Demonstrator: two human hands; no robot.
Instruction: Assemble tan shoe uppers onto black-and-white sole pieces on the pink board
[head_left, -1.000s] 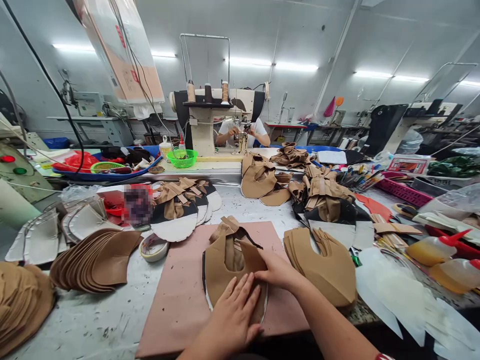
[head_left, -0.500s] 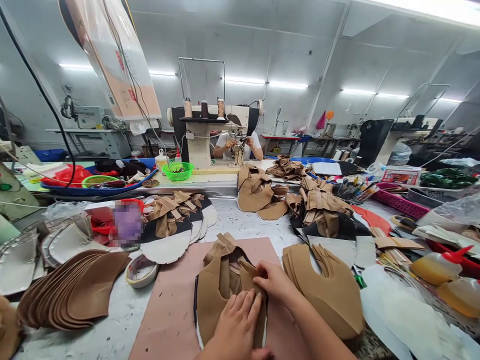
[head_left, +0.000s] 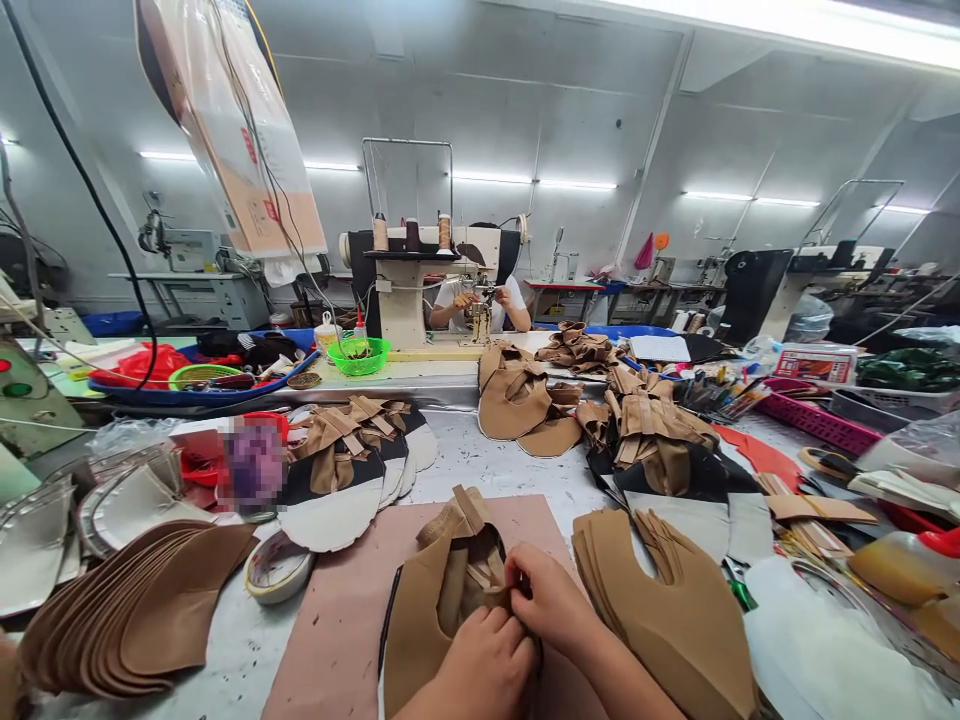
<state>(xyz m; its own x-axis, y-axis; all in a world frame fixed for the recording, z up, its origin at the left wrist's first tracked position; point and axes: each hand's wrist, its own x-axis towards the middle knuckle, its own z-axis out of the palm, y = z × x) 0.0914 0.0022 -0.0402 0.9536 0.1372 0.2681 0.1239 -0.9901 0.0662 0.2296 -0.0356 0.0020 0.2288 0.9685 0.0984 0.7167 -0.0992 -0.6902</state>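
A tan shoe upper (head_left: 416, 625) with dark and white edging lies on the pinkish-brown mat (head_left: 330, 610) in front of me. My left hand (head_left: 487, 655) is curled over its right-hand side, fingers bent and gripping the edge. Just above it, my right hand (head_left: 551, 595) pinches the same edge between thumb and fingers; the fingertips are partly hidden. Folded straps stand up at the upper's far end. To the right of my hands lies a stack of tan cut pieces (head_left: 667, 620).
Brown curved pieces (head_left: 165, 610) fan out at the left beside a tape roll (head_left: 279, 568). Finished-looking uppers (head_left: 352, 430) lie behind. A sewing machine (head_left: 405, 290) stands opposite, with a co-worker's hands (head_left: 491, 298) at it. Glue bottles (head_left: 907, 565) are at the right.
My left hand has gone from lying flat with outstretched fingers to curled at the upper's right edge. My right hand still pinches there. The view has shifted slightly.
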